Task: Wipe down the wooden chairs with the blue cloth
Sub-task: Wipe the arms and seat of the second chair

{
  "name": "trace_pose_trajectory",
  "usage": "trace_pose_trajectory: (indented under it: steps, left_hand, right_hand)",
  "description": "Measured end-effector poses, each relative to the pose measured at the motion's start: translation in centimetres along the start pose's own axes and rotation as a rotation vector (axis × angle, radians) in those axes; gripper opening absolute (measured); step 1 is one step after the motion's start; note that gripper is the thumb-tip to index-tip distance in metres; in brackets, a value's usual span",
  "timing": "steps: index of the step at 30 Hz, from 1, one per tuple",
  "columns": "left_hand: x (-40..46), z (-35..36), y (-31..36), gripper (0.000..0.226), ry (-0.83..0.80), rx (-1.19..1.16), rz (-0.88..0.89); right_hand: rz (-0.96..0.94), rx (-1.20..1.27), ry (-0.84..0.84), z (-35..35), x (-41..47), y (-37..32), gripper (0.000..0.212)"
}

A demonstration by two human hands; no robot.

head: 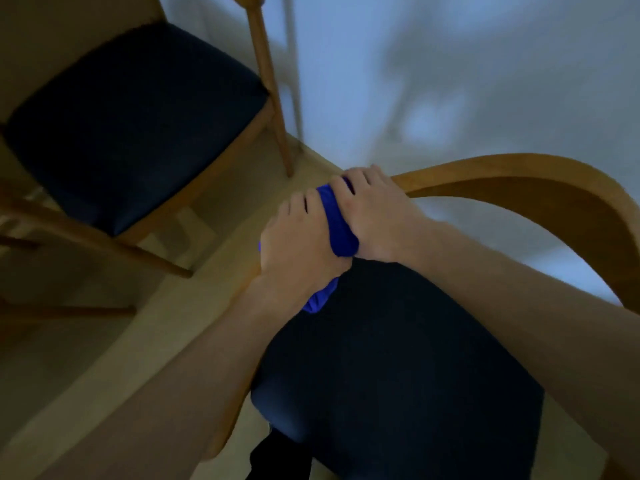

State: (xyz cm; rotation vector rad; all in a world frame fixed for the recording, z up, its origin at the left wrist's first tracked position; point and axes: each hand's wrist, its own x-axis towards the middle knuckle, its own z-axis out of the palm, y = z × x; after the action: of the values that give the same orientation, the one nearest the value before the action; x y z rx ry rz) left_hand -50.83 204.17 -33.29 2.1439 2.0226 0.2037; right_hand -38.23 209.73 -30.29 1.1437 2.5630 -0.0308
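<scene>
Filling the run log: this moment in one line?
both hands grip bunched blue cloth | left hand | right hand | on curved wooden chair backrest

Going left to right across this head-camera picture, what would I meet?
Far chair's dark seat cushion → its wooden back post → left hand → blue cloth → right hand → near chair's curved wooden backrest.

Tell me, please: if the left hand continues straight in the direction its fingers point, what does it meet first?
Probably the wooden leg of the far chair. The left hand, gripping the blue cloth, points up-frame across bare floor; depth is unclear.
</scene>
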Motion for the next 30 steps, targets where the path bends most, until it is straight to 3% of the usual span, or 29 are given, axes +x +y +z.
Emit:
trace_pose_trajectory:
  steps: [6, 10, 16, 23, 30]
  left_hand:
    - [-10.4, -0.7, -3.0, 0.099, 0.052, -0.053, -0.287]
    - [-17.0, -0.9, -3.5, 0.114, 0.051, -0.069, -0.464]
    - [-24.0, -1.0, -3.6, 0.108, 0.078, -0.122, -0.602]
    - [-24.4, -1.1, -2.8, 0.102, 0.099, -0.121, -0.587]
    - [-16.1, -0.9, -1.5, 0.100, 0.090, 0.045, -0.264]
  right_hand:
    - [-0.204, -0.027, -0.004, -0.7, -2.0, -8.4, 0.119]
    - [-0.313, -0.020, 0.048, -0.4, -4.8, -13.5, 0.117]
    - [-0.442, -0.023, 0.097, 0.2, -8.1, -18.6, 0.106]
    - [-0.429, 0.124, 0.084, 0.7, -8.8, -18.1, 0.106]
    - [-0.086, 0.308, 0.113, 2.0, -9.0, -12.0, 0.101]
